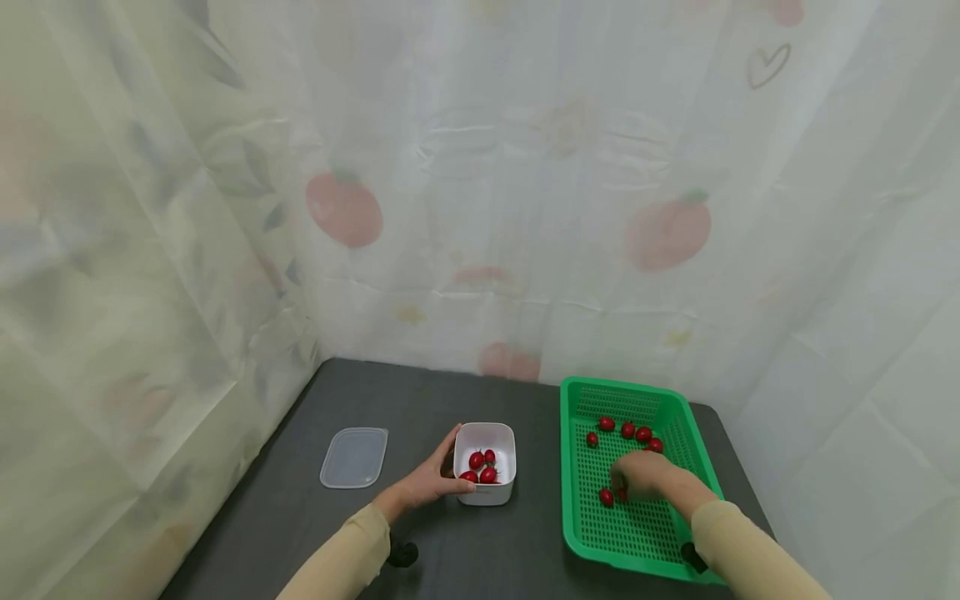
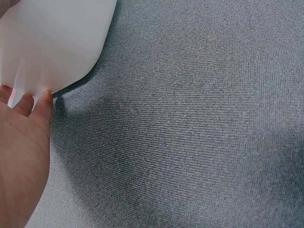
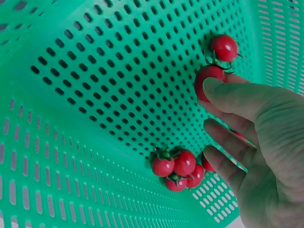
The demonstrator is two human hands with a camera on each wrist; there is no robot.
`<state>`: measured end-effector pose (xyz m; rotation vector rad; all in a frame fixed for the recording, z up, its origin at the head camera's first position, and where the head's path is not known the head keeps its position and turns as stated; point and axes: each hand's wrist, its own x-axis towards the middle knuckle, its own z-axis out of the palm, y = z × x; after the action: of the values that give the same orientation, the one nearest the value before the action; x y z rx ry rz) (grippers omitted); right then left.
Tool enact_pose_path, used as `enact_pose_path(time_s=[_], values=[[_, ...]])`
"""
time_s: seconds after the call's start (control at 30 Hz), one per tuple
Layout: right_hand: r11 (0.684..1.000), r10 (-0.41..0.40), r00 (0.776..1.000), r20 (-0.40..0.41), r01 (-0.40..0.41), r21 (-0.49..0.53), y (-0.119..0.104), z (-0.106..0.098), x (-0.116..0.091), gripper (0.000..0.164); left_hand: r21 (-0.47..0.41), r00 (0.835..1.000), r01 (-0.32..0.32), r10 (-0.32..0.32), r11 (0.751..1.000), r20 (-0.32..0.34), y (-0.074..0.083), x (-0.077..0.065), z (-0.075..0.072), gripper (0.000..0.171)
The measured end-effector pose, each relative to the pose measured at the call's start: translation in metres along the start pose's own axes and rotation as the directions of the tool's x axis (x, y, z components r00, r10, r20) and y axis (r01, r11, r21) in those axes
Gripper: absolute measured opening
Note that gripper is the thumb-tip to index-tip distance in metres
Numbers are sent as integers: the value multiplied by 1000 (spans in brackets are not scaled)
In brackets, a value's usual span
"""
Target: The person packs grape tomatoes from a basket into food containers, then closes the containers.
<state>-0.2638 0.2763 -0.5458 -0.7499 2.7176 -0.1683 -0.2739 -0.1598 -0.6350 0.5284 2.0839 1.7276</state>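
My left hand (image 1: 429, 482) grips a small white square container (image 1: 495, 495) in the head view, thumb along its near side and fingers at its left. Inside lie several cherry tomatoes (image 1: 476, 460). In the left wrist view the fingertips (image 2: 43, 97) touch the container's wall (image 2: 57, 42). Over a green perforated basket (image 1: 568, 483), my right hand (image 1: 654, 477) pinches a cherry tomato (image 3: 205, 81) between thumb and index finger, its other fingers spread. Beside it another tomato (image 3: 224, 48) lies on the basket floor, and several more (image 3: 184, 163) sit clustered farther off.
A clear flat lid (image 1: 355, 457) lies on the dark grey table (image 1: 442, 550), left of the container. Patterned curtains (image 1: 480, 192) stand behind the table and along both sides. The basket's raised rim surrounds the right hand.
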Motion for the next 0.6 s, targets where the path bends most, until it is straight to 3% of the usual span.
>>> enact_pose_path(time_s=[0.17, 0.37, 0.6], values=[[999, -26, 999, -29, 27, 38, 4, -11, -1, 21, 5, 1000, -10, 10, 1000, 7, 1, 0, 0, 107], [990, -105, 989, -104, 114, 84, -1, -33, 0, 15, -3, 1000, -14, 14, 1000, 12, 2, -1, 0, 109], [987, -117, 985, -127, 129, 94, -11, -53, 11, 18, -5, 1000, -3, 3, 1000, 3, 2, 0, 0, 110]])
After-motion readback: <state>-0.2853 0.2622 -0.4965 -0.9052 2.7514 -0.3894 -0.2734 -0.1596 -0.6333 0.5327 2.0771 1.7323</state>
